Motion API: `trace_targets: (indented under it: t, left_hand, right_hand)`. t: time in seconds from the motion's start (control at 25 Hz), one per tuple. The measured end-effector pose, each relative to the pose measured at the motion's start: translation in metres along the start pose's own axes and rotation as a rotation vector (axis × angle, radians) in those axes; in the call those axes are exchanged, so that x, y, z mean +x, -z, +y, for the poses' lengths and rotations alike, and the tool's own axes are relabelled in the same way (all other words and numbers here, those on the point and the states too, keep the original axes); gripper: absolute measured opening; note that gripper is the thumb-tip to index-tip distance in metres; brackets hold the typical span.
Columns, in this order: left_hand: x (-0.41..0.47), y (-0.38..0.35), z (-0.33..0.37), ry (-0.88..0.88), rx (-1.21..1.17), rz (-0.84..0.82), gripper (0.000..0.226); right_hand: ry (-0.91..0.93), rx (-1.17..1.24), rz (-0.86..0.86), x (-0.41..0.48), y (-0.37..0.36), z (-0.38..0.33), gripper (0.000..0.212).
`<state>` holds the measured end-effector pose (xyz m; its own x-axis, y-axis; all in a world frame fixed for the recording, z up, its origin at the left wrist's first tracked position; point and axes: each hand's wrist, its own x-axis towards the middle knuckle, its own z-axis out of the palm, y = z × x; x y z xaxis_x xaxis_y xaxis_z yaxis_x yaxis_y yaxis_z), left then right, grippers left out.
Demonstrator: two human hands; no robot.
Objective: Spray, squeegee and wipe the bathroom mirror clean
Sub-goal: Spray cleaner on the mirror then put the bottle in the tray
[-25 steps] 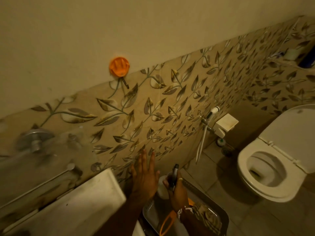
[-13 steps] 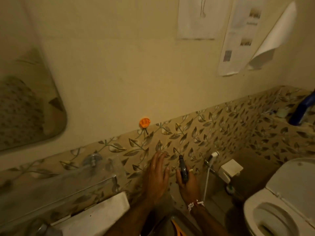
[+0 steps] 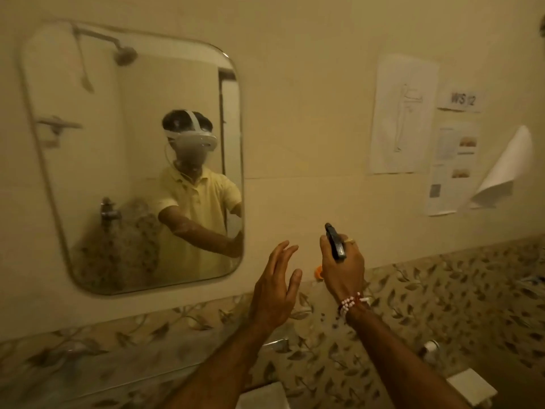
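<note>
Glossy glass mirror (image 3: 126,160), matt paper sheets (image 3: 401,113), glazed tiles (image 3: 442,290)

A small white paper sign (image 3: 462,99) on the wall, at two o'clock from the mirror (image 3: 132,157), reads "WS 12".

Pretty dim bathroom, everything soaked in warm yellowish light. The upper wall (image 3: 295,98) is plain cream, and a band of leaf-patterned tiles (image 3: 442,290) runs along the bottom of it. Over on the right a few paper sheets (image 3: 402,113) are stuck up, one small sign reading WS 12 (image 3: 462,99), and one curled sheet (image 3: 501,169) peeling off the wall at the far right. Down in the bottom right corner there's a white boxy fixture (image 3: 472,388) near the tiles.
</note>
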<state>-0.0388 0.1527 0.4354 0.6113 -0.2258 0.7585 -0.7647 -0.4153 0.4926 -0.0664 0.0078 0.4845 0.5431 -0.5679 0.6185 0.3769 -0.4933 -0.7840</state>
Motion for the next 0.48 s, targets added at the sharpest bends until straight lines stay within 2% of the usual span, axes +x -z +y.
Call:
trace_targets:
  t: [0.16,0.48]
  left_hand:
    - [0.010,0.098,-0.013,-0.029,0.071,0.104,0.049]
    - [0.007,0.279,-0.041,-0.061,0.266,0.243,0.049]
  right_hand:
    - [0.014,0.068,-0.117,-0.011,-0.051,-0.074,0.034]
    - [0.108,0.171,-0.202,-0.027,-0.141,-0.201,0.040]
